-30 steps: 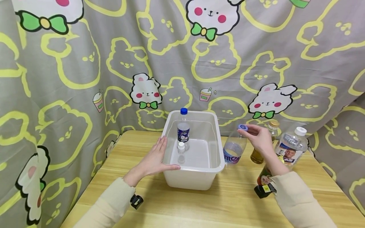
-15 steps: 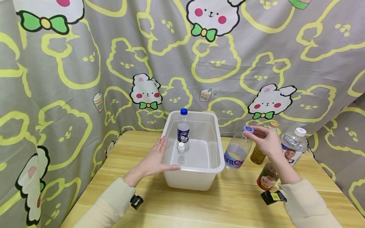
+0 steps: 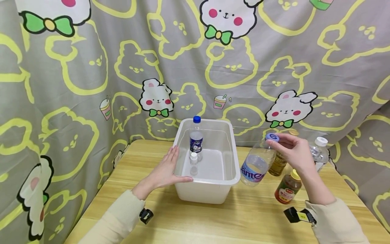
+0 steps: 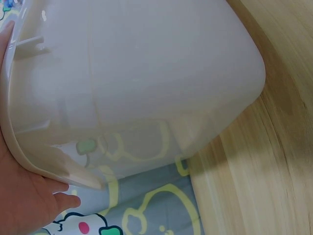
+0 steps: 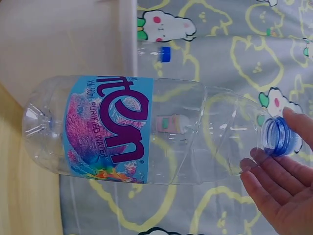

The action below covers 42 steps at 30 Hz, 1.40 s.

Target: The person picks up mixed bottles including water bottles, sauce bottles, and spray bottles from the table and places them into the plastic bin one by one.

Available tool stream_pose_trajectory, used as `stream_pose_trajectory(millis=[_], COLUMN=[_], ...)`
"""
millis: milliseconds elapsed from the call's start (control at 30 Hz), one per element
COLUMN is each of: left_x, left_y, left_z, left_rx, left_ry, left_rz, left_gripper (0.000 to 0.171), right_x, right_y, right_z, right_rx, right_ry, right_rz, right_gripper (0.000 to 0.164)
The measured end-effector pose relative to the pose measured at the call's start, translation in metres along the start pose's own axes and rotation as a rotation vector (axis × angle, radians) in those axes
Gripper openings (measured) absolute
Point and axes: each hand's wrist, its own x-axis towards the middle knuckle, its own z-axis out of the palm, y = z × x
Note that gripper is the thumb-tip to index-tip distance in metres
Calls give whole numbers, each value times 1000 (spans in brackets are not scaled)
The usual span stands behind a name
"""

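Note:
My right hand (image 3: 295,154) pinches the light-blue cap of a clear plastic water bottle (image 3: 254,171). The bottle leans, its base to the lower left, beside the bin. In the right wrist view the thumb and fingertips are at the cap of the water bottle (image 5: 111,128), which bears a blue and purple label. My left hand (image 3: 162,172) rests on the near-left corner of a whitish plastic bin (image 3: 202,192), fingers straight along the left rim and thumb along the front one. Inside the bin stand a blue-capped Pepsi bottle (image 3: 196,140) and a small clear white-capped bottle (image 3: 193,164).
Right of the water bottle stand a red sauce bottle with a yellow cap (image 3: 287,191), an amber bottle (image 3: 276,165) partly behind my hand, and a large white-capped clear bottle (image 3: 320,150). A patterned curtain (image 3: 189,67) hangs behind the wooden table (image 3: 231,220).
My right hand has moved right and slightly toward me, carrying the water bottle by its cap. The red sauce bottle has come into fuller view. My left hand stays on the bin.

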Motion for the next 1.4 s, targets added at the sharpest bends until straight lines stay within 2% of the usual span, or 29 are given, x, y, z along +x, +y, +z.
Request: stream_pose_trajectory(millis=[267, 700, 933, 1400], left_x=[0, 0, 0, 1], left_y=[-1, -1, 0, -1], left_z=[0, 0, 0, 1], left_rx=[-3, -1, 1, 9], left_ry=[-4, -1, -7, 5], left_rz=[-5, 1, -5, 4], left_gripper=[123, 121, 122, 123], right_x=[-5, -5, -2, 6], right_y=[-18, -45, -58, -80], right_z=[-6, -18, -22, -10], right_rx=[-5, 26, 38, 100], right_ry=[46, 88, 115, 105], right_rz=[-54, -75, -118, -195], right_gripper=[33, 34, 32, 29])
